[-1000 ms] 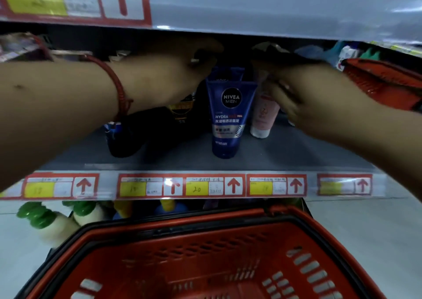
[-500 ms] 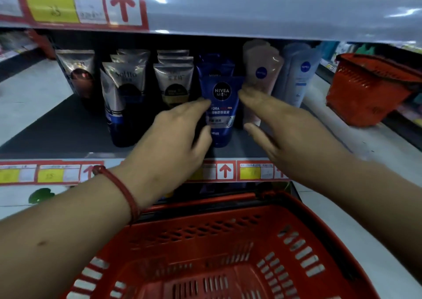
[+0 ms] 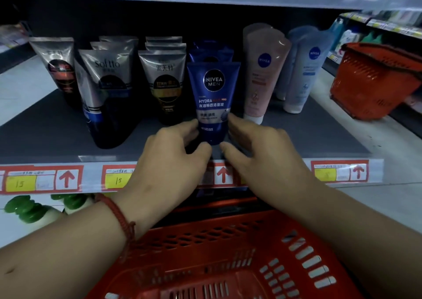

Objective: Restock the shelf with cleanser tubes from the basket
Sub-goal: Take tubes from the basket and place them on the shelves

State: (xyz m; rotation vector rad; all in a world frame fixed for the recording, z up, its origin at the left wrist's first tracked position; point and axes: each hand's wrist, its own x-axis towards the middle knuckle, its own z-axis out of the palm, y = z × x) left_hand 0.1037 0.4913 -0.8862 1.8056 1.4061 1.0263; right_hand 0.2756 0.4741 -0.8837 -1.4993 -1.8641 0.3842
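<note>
Nivea Men tube: a dark blue tube (image 3: 213, 97) is standing cap-down at the centre of the frame, at the front of its own row, with more blue tubes lining up behind it.
Shelf: the grey shelf (image 3: 296, 136) is carrying every row and is running across the middle of the frame.
Left hand: the left hand (image 3: 173, 152) is cupping the tube's lower left side, with its fingertips touching the edge and its thumb curling in under the cap end.
Right hand: the right hand (image 3: 262, 147) is mirroring it on the lower right side, with its forefinger lying against the tube and its thumb bending in below.
Grip: both hands are loosely curved, pinching the tube's bottom end between them.
Basket: a red basket (image 3: 228, 253) is sitting at the bottom of the frame, under both forearms.
Neighbours: silver Softto tubes (image 3: 107, 74) are standing left of centre, and a pink Nivea tube (image 3: 260, 74) and a pale blue Nivea tube (image 3: 306, 70) are leaning right of centre.
Shelf edge: price labels (image 3: 43, 179) with red arrows are lining the front strip.
Wrist: a red cord bracelet (image 3: 116, 216) is circling the left wrist.
Far right: a second red basket (image 3: 374, 81) is resting tilted.
</note>
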